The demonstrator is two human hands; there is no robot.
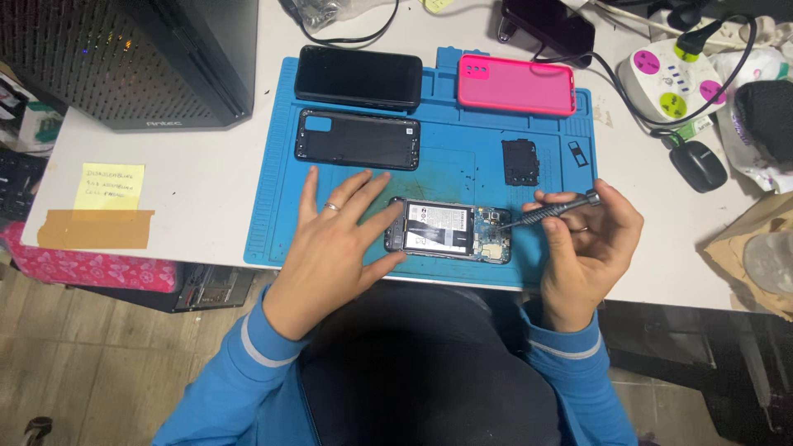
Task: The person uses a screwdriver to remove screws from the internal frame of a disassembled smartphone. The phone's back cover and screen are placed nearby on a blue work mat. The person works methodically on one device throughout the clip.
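An opened phone [450,230] lies face down near the front edge of a blue work mat [273,223], its battery and circuit board exposed. My left hand [334,235] rests flat on the mat, fingers spread, with the index finger and thumb against the phone's left end. My right hand [586,244] grips a small dark screwdriver [549,210], its tip touching the board at the phone's right end. A ring shows on each hand.
On the mat lie a black back cover [358,139], a black phone [359,77], a pink phone case [517,85] and a small black plate [520,161]. A computer tower [140,58] stands back left. A yellow note [110,186], a power strip [673,80] and cables are around.
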